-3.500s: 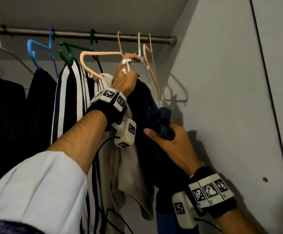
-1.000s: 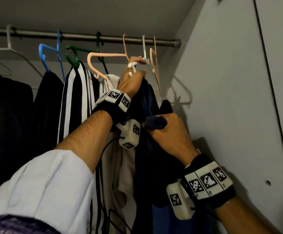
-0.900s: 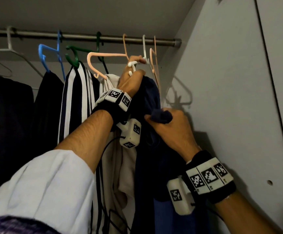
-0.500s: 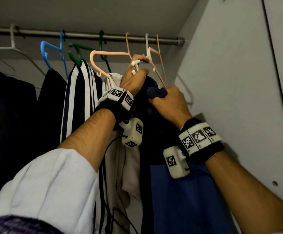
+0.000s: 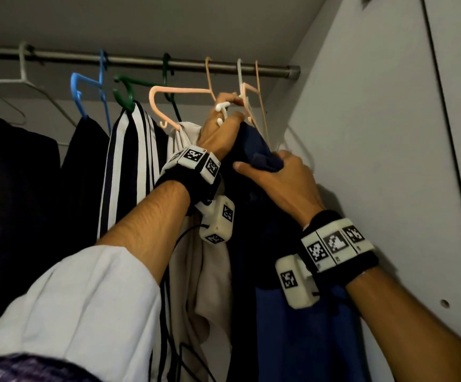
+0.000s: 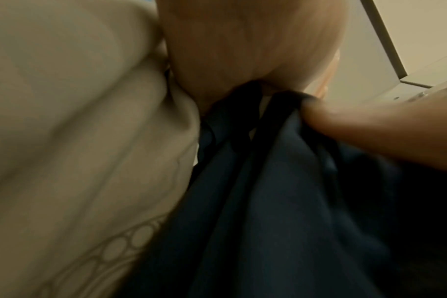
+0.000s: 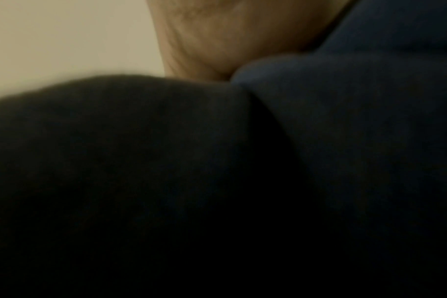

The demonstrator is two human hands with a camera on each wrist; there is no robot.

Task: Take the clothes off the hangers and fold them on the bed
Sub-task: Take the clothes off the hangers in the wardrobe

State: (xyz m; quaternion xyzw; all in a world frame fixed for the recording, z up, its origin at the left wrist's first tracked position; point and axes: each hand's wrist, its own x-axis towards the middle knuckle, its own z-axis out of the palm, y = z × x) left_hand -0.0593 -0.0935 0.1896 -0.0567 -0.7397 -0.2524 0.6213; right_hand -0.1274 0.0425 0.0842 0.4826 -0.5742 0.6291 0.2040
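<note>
At upper centre, the left hand [image 5: 218, 128] grips the white hanger [image 5: 225, 111] on the rail [image 5: 141, 60]. Just right, the right hand [image 5: 281, 180] clutches a fold of the navy garment [image 5: 251, 144] hanging from it.

Everything in front of you hangs from the closet rail [image 5: 141, 60], which runs from its left end to the right end against the side wall [image 5: 375, 133]. From the left end you have a white wire hanger [image 5: 22, 75], a blue hanger [image 5: 86, 89], a green hanger [image 5: 133, 86] carrying a striped garment [image 5: 130, 172], a peach hanger [image 5: 174, 92] over a beige garment [image 5: 212, 271], then a white hanger [image 5: 225, 111] and a second peach hanger [image 5: 256, 106] near the right end, where a navy garment [image 5: 251, 150] hangs.
</note>
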